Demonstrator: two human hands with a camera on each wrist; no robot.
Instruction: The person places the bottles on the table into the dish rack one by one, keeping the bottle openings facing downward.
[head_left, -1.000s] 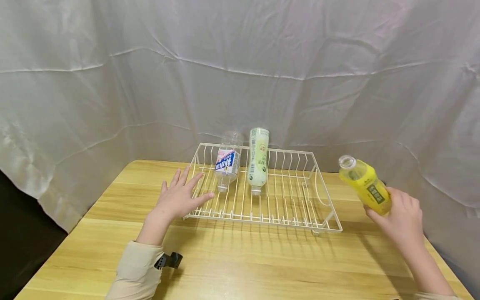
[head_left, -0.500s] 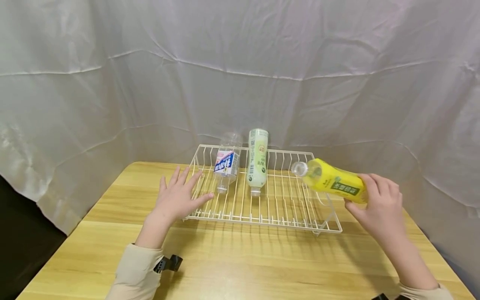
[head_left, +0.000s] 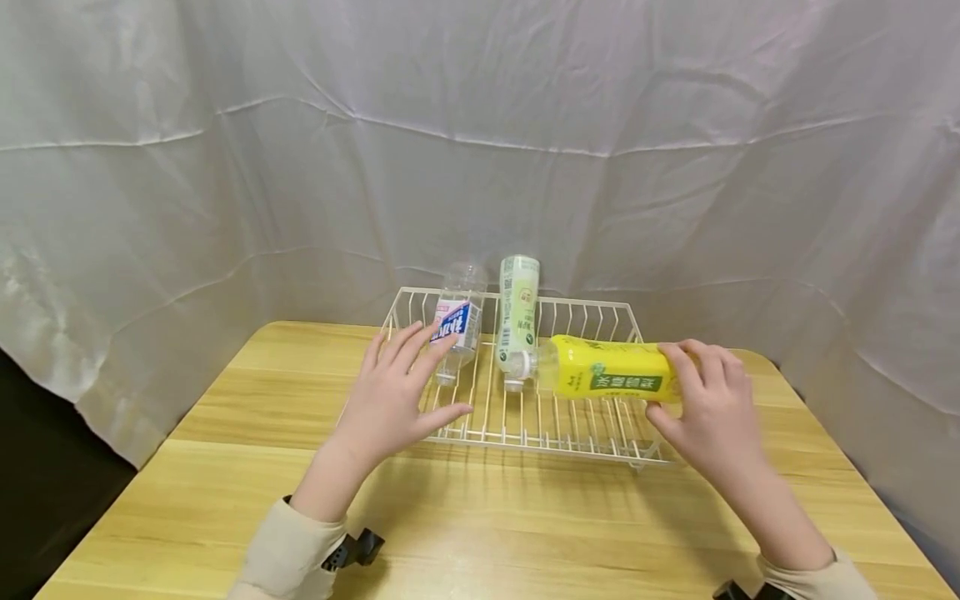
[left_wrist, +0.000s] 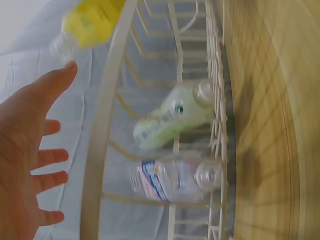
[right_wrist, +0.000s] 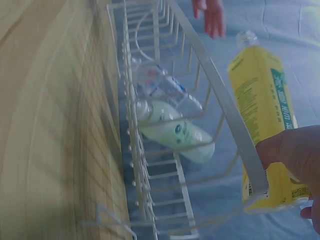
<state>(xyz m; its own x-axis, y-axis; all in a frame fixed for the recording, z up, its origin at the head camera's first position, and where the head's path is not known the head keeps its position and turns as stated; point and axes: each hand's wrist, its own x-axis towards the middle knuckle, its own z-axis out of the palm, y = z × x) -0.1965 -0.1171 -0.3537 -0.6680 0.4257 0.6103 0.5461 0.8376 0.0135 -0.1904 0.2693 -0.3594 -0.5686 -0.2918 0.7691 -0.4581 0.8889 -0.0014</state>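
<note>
My right hand grips a yellow-labelled plastic bottle by its base end. The bottle lies level over the right half of a white wire dish rack, its clear neck pointing left. My left hand is held over the rack's left side, fingers spread, holding nothing. Two bottles lean in the rack with necks down toward me: a clear bottle with a blue and pink label, partly behind the left fingers, and a pale green bottle, its lower part overlapped by the yellow bottle's neck.
The rack stands on a light wooden table. A grey curtain hangs close behind and at both sides. Rack slots show on the right beneath the yellow bottle. A black strap device sits on the left wrist.
My right hand has carried the yellow bottle leftward over the rack, turning it from tilted to level. My left hand has moved a little right toward the clear bottle.
</note>
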